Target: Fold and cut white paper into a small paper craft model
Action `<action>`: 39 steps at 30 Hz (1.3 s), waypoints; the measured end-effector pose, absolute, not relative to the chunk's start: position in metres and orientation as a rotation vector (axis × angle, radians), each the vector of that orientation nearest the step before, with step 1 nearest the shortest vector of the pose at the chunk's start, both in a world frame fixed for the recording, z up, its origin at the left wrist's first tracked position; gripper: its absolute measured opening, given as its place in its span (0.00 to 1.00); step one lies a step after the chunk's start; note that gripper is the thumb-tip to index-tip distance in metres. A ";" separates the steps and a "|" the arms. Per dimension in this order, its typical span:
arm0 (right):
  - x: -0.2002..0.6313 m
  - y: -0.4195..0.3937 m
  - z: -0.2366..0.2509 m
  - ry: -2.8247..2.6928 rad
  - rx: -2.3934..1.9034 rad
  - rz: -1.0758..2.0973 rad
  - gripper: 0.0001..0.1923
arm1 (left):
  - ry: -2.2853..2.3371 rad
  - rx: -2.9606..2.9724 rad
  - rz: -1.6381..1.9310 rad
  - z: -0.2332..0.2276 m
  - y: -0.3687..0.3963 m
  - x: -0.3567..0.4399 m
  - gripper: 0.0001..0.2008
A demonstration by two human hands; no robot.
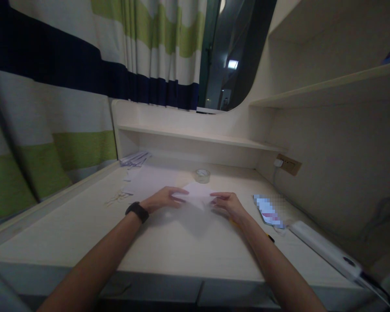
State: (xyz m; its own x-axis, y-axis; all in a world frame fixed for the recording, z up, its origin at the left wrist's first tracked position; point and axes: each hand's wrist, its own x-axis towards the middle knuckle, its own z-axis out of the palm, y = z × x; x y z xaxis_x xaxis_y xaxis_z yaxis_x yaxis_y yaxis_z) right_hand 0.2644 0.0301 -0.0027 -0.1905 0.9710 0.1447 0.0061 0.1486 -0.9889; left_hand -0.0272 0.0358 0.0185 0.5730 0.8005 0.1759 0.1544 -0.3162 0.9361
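Note:
A small white sheet of paper (196,193) is held just above the pale desk (84,225), tilted, with its shadow below it. My left hand (164,198), with a black band on the wrist, pinches the paper's left edge. My right hand (227,204) grips its right edge. Both hands are at the middle of the desk, close together. A roll of clear tape (202,175) lies flat just behind the paper.
Loose paper sheets (134,159) lie at the back left. A blurred card-like object (269,211) and a long white device (325,250) lie at the right. A wall socket (288,164) with a plug, shelves and a striped curtain (52,108) surround the desk.

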 end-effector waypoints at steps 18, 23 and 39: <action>0.248 0.033 -0.010 -1.126 -1.010 1.247 0.17 | 0.910 1.374 1.184 -0.005 0.033 0.007 0.21; 0.247 0.029 -0.007 -1.122 -0.998 1.227 0.19 | 0.881 1.361 1.084 -0.001 0.031 0.003 0.22; 0.245 0.033 -0.017 -1.434 -1.153 1.121 0.21 | 0.884 1.603 0.937 -0.002 0.029 0.007 0.18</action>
State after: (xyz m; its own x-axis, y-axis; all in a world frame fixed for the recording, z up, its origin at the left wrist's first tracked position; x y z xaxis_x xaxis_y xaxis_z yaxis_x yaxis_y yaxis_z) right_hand 0.2446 0.0328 -0.0169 -0.1068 0.9866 0.1233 0.1180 0.1357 -0.9837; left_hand 0.0066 0.0291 -0.0015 0.4244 0.8946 0.1402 0.0888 -0.1952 0.9767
